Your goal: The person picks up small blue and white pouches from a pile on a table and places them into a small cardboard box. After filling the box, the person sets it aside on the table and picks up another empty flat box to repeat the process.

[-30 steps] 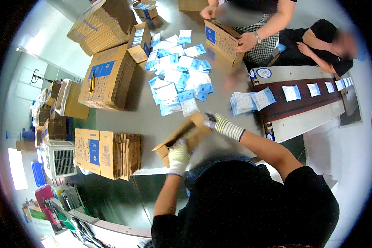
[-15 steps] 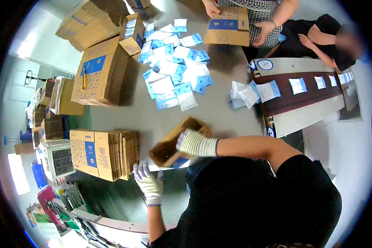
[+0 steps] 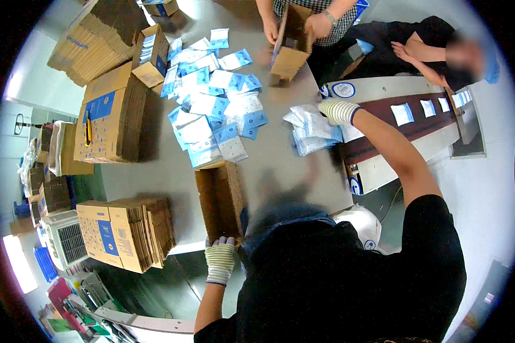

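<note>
Head view, I note left hand (image 3: 220,264) grasping open carton (image 3: 218,197) at near end, right hand (image 3: 339,111) at right-side packet stack (image 3: 313,132), grip I cannot tell.

Grey smooth-topped table (image 3: 269,154) mid-scene, glare (image 3: 189,8) toward far end. Dark green floor (image 3: 154,291) near left, glossy. Pale wall (image 3: 11,177) at left. Bright white rectangle (image 3: 20,264) there, window or lamp, cannot tell. White louvred unit (image 3: 66,237) close by. Pale ledge (image 3: 149,323) near left. Conveyor (image 3: 429,128) at right, side panels (image 3: 383,86) pale.
</note>
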`<move>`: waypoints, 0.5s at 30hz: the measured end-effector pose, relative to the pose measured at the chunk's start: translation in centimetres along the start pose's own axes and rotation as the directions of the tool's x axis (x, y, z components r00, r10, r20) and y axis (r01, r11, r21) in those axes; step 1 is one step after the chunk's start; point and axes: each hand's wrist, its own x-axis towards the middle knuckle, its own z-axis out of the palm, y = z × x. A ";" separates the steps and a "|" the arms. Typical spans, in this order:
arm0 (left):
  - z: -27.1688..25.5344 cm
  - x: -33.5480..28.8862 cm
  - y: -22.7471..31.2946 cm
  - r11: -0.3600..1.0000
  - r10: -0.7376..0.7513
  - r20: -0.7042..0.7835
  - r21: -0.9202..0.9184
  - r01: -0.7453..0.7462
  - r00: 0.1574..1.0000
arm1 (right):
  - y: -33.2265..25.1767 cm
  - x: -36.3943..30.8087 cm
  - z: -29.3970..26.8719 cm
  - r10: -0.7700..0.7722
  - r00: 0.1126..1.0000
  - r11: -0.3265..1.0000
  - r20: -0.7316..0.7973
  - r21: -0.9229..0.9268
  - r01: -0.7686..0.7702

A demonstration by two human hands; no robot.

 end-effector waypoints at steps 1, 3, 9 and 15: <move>0.5 -0.2 -0.4 1.000 -0.012 -0.008 -0.007 0.012 1.000 | -0.3 0.9 0.8 -0.014 1.000 1.000 0.006 -0.004 0.014; 0.8 -0.5 -0.5 1.000 -0.004 -0.056 -0.003 0.003 0.998 | -1.6 1.2 1.0 -0.078 0.988 0.994 0.133 0.091 0.066; 0.7 -0.1 0.1 0.998 -0.051 -0.038 0.031 0.052 0.998 | -8.6 -1.1 3.2 -0.272 0.962 0.851 0.033 0.475 0.224; 1.2 0.6 0.6 0.994 -0.108 0.018 0.005 0.108 0.994 | -17.0 -6.0 9.3 -0.055 0.961 0.991 -0.270 0.104 0.086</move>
